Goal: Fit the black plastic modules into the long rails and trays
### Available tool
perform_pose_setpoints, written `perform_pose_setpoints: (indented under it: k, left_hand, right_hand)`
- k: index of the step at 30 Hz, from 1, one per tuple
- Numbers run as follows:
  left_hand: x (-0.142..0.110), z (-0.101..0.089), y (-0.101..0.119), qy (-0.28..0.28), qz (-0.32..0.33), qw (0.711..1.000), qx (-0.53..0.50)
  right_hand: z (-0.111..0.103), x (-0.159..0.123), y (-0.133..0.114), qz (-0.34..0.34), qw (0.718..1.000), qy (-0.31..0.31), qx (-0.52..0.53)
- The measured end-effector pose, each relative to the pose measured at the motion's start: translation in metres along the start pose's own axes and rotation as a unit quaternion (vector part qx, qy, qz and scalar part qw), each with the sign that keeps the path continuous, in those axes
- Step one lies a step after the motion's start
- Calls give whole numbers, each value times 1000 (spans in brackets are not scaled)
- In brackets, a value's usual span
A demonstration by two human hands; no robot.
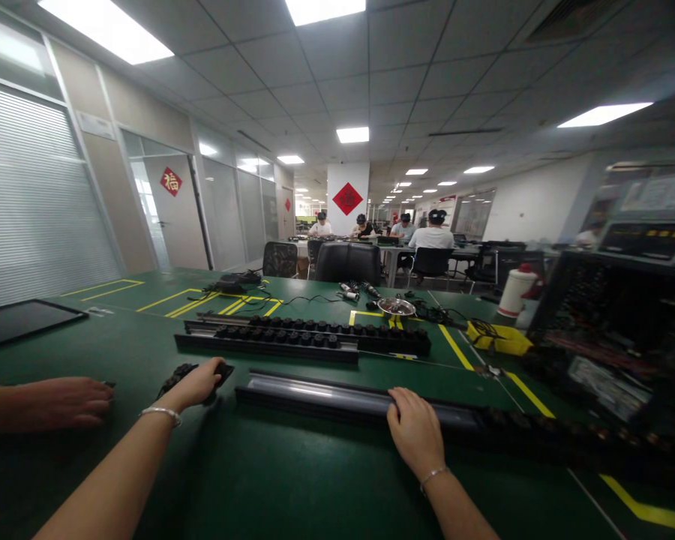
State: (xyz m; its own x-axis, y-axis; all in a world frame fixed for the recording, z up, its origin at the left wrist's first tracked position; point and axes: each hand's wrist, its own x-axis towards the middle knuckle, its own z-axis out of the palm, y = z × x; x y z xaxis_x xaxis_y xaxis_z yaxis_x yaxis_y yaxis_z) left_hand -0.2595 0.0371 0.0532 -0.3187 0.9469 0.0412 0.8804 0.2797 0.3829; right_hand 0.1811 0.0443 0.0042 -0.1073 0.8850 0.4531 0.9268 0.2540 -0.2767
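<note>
My left hand [203, 382] is closed around a dark, bumpy part [175, 377] just above the green table; most of it is under my fingers, so its kind is unclear. To the right lies a long black rail [326, 396] with a smooth, shiny grey channel. My right hand [417, 429] grips this rail near its middle, fingers over the top and thumb on the near side. Toward its right end the rail carries a row of dark round pieces [574, 431]. Farther back are black rails [292, 337] filled with similar round black pieces.
Another person's hand [70, 403] rests at the left. A dark flat panel [22, 322] lies beyond it. Cables [233, 281], a metal dish [397, 306], a yellow tray [500, 339] and a white bottle [517, 291] stand farther back. Dark equipment [613, 330] rises at the right.
</note>
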Motion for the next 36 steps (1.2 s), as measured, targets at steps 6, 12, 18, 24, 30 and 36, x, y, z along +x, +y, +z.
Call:
perform_pose_setpoints:
  k: [6,12,18,24,30,36]
  left_hand:
    - [-19,-1,-19,-36,4,999,6]
    - [-26,24,-32,-89,10,993,72]
    - [-21,32,-37,-43,-3,994,100]
    - [-29,43,-10,105,-10,985,134]
    - [-46,87,81,208,211,953,57]
    - [-70,122,159,134,240,960,50]
  right_hand:
    - [-1,0,2,-10,1000,0,-5]
    - [2,-2,2,-20,1000,8,-15]
    - [-18,3,19,20,997,49,-58]
    - [-60,2,76,242,943,138,-180]
    - [-65,-3,89,281,946,55,-151]
    - [-63,-3,82,279,946,41,-160]
